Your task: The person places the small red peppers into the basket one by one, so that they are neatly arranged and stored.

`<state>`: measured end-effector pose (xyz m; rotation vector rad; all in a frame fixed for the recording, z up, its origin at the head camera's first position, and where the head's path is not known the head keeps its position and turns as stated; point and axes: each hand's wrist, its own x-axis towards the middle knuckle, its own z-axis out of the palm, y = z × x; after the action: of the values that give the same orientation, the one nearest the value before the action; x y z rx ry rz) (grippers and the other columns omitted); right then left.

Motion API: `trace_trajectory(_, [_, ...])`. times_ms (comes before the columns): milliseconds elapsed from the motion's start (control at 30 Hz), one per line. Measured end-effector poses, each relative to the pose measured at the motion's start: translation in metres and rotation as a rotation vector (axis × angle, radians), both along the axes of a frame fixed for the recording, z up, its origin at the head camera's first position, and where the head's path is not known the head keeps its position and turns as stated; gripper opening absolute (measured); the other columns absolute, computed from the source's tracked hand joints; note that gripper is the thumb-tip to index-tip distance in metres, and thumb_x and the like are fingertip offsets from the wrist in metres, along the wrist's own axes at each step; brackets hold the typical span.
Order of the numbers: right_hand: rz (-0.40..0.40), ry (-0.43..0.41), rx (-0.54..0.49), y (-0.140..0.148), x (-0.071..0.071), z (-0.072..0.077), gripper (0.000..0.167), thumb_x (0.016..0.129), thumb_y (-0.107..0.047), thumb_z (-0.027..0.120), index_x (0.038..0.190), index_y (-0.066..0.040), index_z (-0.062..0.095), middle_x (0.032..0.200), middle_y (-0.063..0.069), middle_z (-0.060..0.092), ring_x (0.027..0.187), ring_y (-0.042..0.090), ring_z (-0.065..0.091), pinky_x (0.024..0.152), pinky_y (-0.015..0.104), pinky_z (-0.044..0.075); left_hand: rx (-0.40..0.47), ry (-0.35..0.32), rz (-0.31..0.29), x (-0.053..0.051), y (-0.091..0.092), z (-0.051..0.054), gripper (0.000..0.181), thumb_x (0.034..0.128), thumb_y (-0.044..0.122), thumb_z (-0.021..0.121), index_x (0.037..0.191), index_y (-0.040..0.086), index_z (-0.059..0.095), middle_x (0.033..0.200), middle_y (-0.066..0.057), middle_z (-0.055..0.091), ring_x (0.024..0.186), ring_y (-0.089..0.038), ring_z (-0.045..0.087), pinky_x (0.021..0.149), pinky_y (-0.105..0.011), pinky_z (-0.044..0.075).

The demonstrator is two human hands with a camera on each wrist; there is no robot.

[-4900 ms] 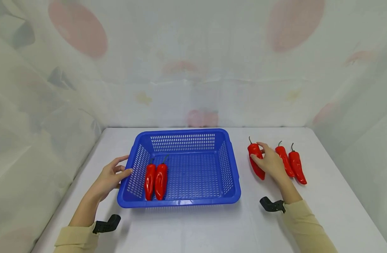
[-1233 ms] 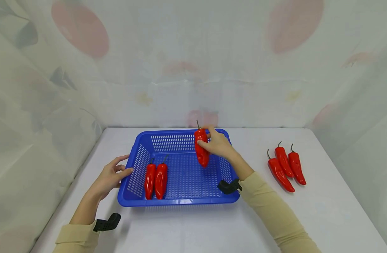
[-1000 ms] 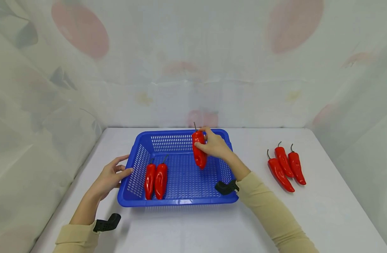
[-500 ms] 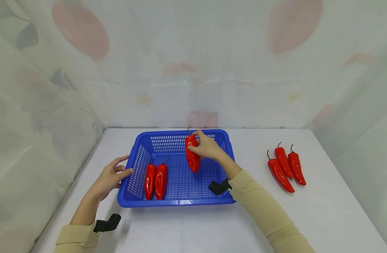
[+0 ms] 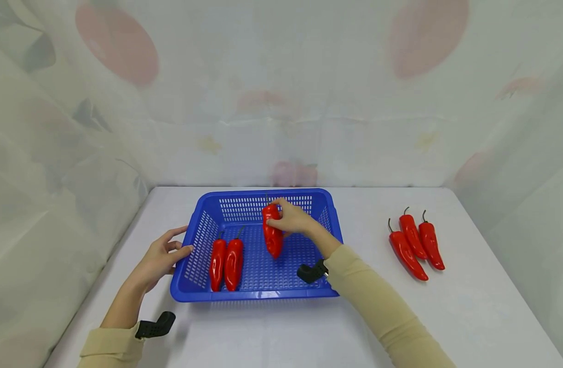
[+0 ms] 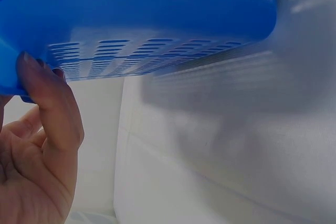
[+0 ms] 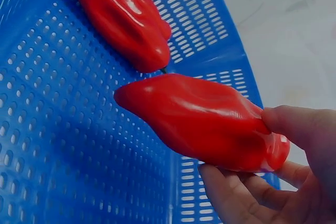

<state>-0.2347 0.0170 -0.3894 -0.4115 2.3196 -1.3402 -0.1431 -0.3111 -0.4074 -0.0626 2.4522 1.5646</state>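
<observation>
The right hand [image 5: 294, 219] pinches a shiny, long red pepper [image 5: 272, 239] in the middle of the frame, over the blue, holey plastic basket [image 5: 272, 295] that the left hand [image 5: 159, 258] grips at lower left, so this looks like the putting-in step, next needing gentle lowering.

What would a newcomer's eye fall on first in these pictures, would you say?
Most likely the big blue basket near the middle of the head view, with two red peppers side by side at its left end. Next comes the glossy pepper that the right hand holds over the basket's floor. Three more red peppers lie close together on the white table to the right.
</observation>
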Motion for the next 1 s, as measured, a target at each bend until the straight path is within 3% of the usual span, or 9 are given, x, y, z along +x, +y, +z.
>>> trace_trajectory(567, [0.104,-0.221,-0.042,-0.016,-0.003,-0.017,0.057,0.087,-0.014,0.063,0.135,-0.007,0.031,0.113,0.019,0.054,0.091,0.027,0.062,0.073,0.043,0.056,-0.007,0.007,0.000,0.000,0.001,0.001,0.068,0.0913,0.022,0.058,0.146,0.012,0.019,0.092,-0.019,0.052,0.070,-0.024,0.065,0.061,-0.040,0.057])
trace_trajectory(1000, [0.133,-0.313,-0.080,-0.032,-0.005,-0.026,0.057,0.087,-0.008,0.062,0.133,-0.005,0.028,0.116,0.022,0.052,0.091,0.031,0.062,0.076,0.043,0.055,-0.020,0.003,0.004,0.000,0.001,0.003,0.070,0.0909,0.023,0.058,0.147,0.012,0.018,0.092,-0.019,0.052,0.070,-0.024,0.065,0.061,-0.040,0.057])
